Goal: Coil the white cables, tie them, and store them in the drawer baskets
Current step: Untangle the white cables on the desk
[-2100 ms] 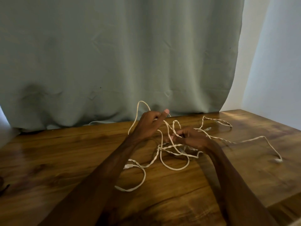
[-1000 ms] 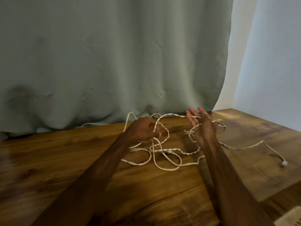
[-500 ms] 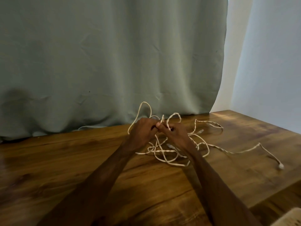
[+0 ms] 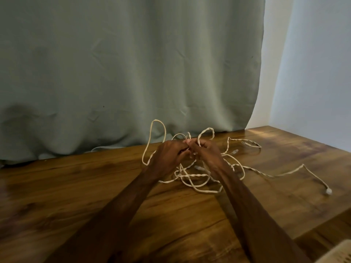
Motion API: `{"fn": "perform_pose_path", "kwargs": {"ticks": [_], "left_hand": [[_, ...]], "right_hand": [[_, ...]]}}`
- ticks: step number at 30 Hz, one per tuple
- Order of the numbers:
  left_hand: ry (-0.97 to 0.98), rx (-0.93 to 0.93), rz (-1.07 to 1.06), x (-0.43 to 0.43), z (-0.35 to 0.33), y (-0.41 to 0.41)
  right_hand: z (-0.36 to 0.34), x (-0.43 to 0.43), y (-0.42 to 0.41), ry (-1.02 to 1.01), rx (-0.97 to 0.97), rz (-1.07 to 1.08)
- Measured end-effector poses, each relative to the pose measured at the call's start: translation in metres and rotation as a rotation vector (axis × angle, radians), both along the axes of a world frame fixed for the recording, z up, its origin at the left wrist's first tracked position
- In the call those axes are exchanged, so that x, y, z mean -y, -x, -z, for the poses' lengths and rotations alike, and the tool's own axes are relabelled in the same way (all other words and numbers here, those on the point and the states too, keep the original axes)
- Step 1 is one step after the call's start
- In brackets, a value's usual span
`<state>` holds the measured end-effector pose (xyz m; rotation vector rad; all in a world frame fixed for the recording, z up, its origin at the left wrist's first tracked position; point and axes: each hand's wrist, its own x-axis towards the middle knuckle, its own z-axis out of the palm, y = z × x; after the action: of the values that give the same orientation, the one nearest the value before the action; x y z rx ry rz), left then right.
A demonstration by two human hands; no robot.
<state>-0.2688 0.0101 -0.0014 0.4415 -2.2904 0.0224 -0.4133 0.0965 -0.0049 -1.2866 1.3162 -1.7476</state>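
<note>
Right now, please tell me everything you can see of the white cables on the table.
The white cables are thin, twisted-looking cords, tangled in a loose heap on the wooden table. Two loops rise above the left hand and right hand, which pinch strands where the hands meet. One strand trails to the right and ends in a small white connector lying on the wood.

The cables (image 4: pixel 191 176) lie tangled on the surface (image 4: pixel 76 186), before the curtain (image 4: pixel 123 73). Left hand (image 4: pixel 171 154) and right hand (image 4: pixel 207 152) touch above the tangle, holding loops. One plug (image 4: pixel 328 191) lies far right.
</note>
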Motion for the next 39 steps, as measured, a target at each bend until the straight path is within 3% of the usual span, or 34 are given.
{"fn": "perform_pose_path", "kwargs": {"ticks": [3, 11, 19, 25, 31, 34, 36, 39], "left_hand": [[-0.079, -0.025, -0.063, 0.007, 0.009, -0.002], [-0.442, 0.078, -0.275, 0.049, 0.038, -0.031], [-0.665, 0.032, 0.007, 0.048, 0.038, -0.040], [-0.659, 0.062, 0.062, 0.039, 0.049, -0.038], [-0.681, -0.108, -0.013, 0.035, 0.040, -0.027], [-0.453, -0.123, -0.143, 0.036, 0.033, -0.024], [-0.391, -0.263, -0.177, 0.032, 0.014, -0.023], [-0.643, -0.441, -0.175, 0.019, -0.021, -0.022]], "right_hand": [[-0.001, 0.003, 0.008, 0.129, 0.104, 0.094], [-0.027, -0.012, 0.043, 0.609, 0.800, -0.024], [-0.028, -0.020, 0.058, 0.791, 1.257, -0.191], [-0.019, -0.016, 0.072, 0.723, 1.127, -0.198], [-0.021, -0.012, 0.056, 0.549, 0.890, -0.061], [-0.020, -0.011, 0.043, 0.467, 0.739, -0.011], [-0.019, -0.010, 0.037, 0.434, 0.648, 0.020], [-0.016, -0.007, 0.032, 0.392, 0.559, 0.066]]}}
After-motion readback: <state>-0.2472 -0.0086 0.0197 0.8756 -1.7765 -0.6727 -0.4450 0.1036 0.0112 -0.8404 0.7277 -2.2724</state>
